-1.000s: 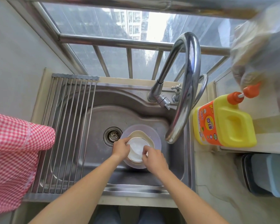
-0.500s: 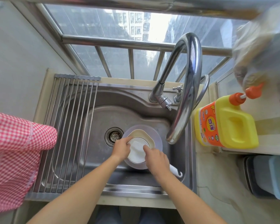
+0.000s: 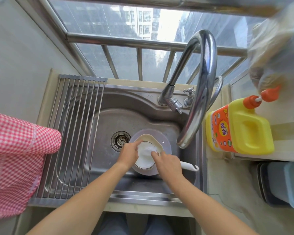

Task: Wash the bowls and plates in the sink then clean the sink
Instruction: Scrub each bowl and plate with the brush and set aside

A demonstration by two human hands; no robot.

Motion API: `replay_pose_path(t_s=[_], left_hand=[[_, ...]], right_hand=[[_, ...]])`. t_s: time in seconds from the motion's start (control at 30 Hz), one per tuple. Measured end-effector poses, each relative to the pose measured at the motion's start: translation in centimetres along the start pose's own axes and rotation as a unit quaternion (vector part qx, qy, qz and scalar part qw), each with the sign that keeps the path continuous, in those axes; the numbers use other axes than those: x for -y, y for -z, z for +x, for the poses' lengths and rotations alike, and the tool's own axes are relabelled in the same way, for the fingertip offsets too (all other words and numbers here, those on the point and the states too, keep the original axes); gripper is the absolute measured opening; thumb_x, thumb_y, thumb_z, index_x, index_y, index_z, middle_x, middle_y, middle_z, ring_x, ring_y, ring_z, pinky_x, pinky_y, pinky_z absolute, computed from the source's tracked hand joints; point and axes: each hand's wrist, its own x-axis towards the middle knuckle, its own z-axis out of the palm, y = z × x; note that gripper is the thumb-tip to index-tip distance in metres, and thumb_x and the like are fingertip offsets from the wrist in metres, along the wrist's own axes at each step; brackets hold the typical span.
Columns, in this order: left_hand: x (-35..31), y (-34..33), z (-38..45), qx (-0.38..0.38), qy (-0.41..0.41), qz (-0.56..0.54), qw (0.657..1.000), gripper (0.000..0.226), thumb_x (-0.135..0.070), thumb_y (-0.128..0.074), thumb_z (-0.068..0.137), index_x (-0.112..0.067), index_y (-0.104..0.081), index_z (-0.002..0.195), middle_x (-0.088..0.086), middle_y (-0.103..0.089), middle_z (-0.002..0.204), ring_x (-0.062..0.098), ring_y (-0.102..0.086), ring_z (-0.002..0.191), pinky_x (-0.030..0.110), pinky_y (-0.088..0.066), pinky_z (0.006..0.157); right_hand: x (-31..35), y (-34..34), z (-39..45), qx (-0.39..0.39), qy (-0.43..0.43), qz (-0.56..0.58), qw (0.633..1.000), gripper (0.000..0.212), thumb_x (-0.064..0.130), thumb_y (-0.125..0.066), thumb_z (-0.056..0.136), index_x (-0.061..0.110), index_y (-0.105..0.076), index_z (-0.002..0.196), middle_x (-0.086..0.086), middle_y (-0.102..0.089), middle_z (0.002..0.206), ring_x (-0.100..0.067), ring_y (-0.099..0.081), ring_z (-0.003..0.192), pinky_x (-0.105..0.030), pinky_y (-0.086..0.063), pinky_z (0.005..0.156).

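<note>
In the steel sink (image 3: 143, 116) a stack of dishes lies right of the drain: a pale lilac plate (image 3: 165, 141) at the bottom, a cream bowl (image 3: 149, 138) on it, a white bowl (image 3: 143, 158) inside. My left hand (image 3: 128, 154) grips the left rim of the bowls. My right hand (image 3: 168, 164) holds a white-handled dish brush (image 3: 188, 166), whose head rests inside the white bowl. The handle sticks out to the right.
A tall curved faucet (image 3: 202, 85) arches over the sink's right side. A roll-up drying rack (image 3: 75, 133) covers the left part. A red checked cloth (image 3: 15, 158) hangs at left. A yellow detergent bottle (image 3: 241, 128) lies on the right ledge, a blue bin (image 3: 285, 184) below it.
The brush handle has come into view beside my right hand, and the brush head has shifted inside the white bowl. My left hand stays on the rim.
</note>
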Motion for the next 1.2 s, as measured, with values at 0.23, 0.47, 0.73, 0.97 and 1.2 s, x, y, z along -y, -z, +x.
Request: replay_pose_path(t_s=[0.23,0.47,0.73,0.97,1.2], left_hand=[[0.9,0.2,0.5,-0.001,0.096,-0.065,0.993,0.026,-0.003,-0.060,0.093,-0.014,-0.069,0.114,0.006,-0.070,0.098,0.028,-0.064,0.100,0.028,-0.043,0.080],[0.9,-0.1,-3.4,-0.120,-0.091,0.153,0.977,0.021,-0.013,-0.065,0.079,-0.014,-0.054,0.097,0.005,-0.048,0.104,0.026,-0.051,0.090,0.038,-0.047,0.072],[0.3,-1.4,-3.5,0.008,-0.219,0.225,0.949,0.026,-0.009,-0.077,0.066,-0.024,-0.060,0.080,-0.004,-0.057,0.075,0.020,-0.057,0.074,0.029,-0.043,0.068],[1.1,0.3,-4.6,-0.040,-0.034,-0.124,0.991,0.026,-0.025,-0.052,0.098,-0.013,-0.054,0.075,-0.001,-0.055,0.067,0.013,-0.050,0.065,0.035,-0.041,0.063],[0.1,0.8,-4.5,-0.131,0.257,-0.356,0.889,0.029,-0.018,-0.045,0.102,-0.004,-0.058,0.081,0.002,-0.055,0.077,0.017,-0.046,0.071,0.030,-0.035,0.059]], right_hand=[[0.2,-1.1,0.0,0.030,-0.062,0.214,0.974,0.010,0.022,-0.048,0.094,0.022,-0.056,0.099,-0.008,-0.064,0.094,-0.038,-0.055,0.088,-0.036,-0.040,0.067],[-0.1,-0.2,0.8,-0.050,-0.075,0.116,0.989,0.020,0.009,-0.053,0.090,0.024,-0.049,0.104,-0.006,-0.051,0.081,-0.035,-0.047,0.069,-0.035,-0.033,0.060],[-0.9,-1.9,1.1,-0.069,-0.132,0.317,0.937,0.012,0.032,-0.053,0.096,0.030,-0.063,0.102,-0.007,-0.069,0.082,-0.033,-0.062,0.081,-0.035,-0.044,0.063],[-0.5,-1.3,-0.4,-0.166,-0.194,0.493,0.832,0.009,0.030,-0.055,0.095,0.033,-0.062,0.090,0.002,-0.061,0.070,-0.019,-0.058,0.067,-0.040,-0.050,0.062],[1.5,-3.3,-1.3,-0.133,-0.196,0.389,0.891,0.008,0.028,-0.051,0.098,0.028,-0.060,0.096,0.002,-0.059,0.071,-0.020,-0.054,0.065,-0.031,-0.040,0.052]])
